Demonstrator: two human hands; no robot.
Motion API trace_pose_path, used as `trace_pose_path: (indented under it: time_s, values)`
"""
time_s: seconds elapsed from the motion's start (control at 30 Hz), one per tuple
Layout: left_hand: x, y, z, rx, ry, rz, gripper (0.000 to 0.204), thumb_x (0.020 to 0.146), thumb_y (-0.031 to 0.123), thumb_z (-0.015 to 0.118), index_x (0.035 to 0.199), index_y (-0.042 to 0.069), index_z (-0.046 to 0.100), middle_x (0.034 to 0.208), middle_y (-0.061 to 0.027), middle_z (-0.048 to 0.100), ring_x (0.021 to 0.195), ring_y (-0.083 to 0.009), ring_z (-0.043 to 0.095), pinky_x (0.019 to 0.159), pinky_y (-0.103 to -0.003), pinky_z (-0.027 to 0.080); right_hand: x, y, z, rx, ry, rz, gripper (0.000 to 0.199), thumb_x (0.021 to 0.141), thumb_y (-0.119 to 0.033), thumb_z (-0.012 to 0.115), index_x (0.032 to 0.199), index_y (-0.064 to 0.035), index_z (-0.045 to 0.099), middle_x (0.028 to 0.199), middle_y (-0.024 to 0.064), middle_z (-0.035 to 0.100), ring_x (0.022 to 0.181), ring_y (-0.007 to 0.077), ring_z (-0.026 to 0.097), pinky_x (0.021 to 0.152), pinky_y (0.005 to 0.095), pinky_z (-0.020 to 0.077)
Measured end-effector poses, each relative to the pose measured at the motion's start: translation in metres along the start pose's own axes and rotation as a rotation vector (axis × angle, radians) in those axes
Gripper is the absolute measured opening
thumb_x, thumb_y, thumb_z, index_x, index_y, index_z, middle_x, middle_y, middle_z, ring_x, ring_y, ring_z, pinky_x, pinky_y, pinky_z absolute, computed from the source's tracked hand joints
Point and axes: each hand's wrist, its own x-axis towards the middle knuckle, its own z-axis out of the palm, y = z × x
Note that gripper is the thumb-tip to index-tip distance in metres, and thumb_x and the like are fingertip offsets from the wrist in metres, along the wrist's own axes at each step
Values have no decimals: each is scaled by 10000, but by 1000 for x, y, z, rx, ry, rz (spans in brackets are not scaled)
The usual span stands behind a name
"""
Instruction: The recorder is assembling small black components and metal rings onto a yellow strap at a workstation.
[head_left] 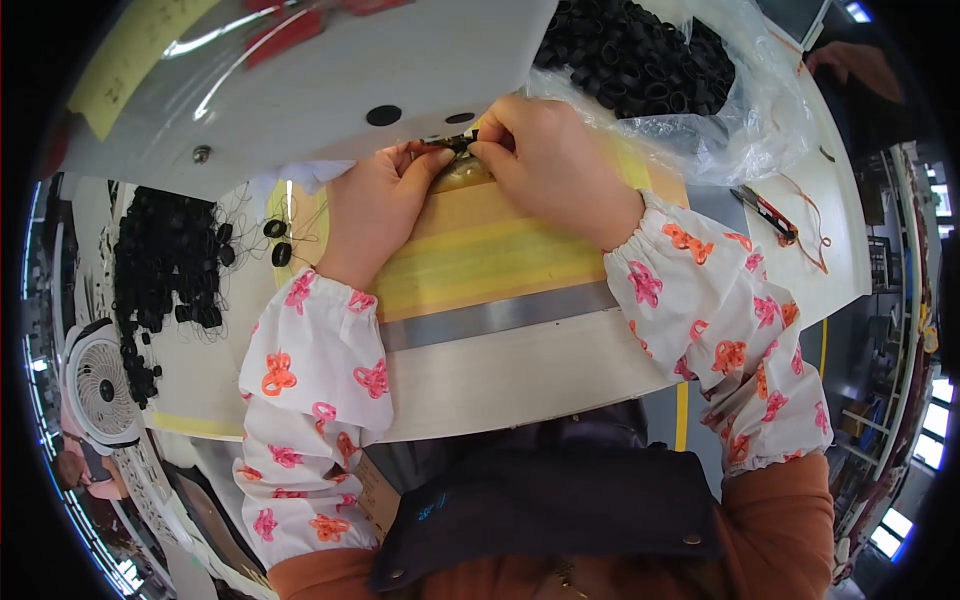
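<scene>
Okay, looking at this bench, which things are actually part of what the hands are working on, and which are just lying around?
In use:
left hand
right hand
small black part pinched between both hands
bag of black rings
pile of black rings

Lying about:
small white fan
red-handled tool
two loose black rings

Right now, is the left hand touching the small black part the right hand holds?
Touching. The head view shows left hand fingertips meeting the small black part that the right hand pinches, with no gap between them.
</scene>
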Motion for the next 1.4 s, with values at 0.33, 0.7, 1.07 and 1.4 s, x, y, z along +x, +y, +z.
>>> trace_pose_path:
  time_s: [0.33,0.7,1.07,1.4]
  values:
    - [-1,1,3,168,123,255,276,797,291,570,723,26,591,585,-95,577,501,-232,549,479,-325,397,0,12,1,12,40,-97,115,706,-81,621,698,9,550,629,144,577,566,278,568,522,340,443]
    - [-54,-42,-81,316,312,-16,195,788,170,592,694,0,596,581,-127,579,520,-256,550,476,-295,399,33,40,-60,-655,218,-135,90,687,-93,590,718,-30,533,795,124,556,675,265,589,552,385,466]
    - [-39,-7,-6,450,214,604,301,751,90,556,1030,-15,520,907,-152,557,875,-366,482,797,-418,377,44,47,-69,-791,58,-84,73,686,-81,579,716,-15,589,817,147,558,752,273,593,613,356,492]
    - [-8,2,2,384,231,377,177,803,224,560,855,54,563,761,-122,605,707,-298,575,604,-394,437,4,10,-31,515,-308,298,175,764,41,520,931,39,573,778,20,579,674,60,545,581,194,446]
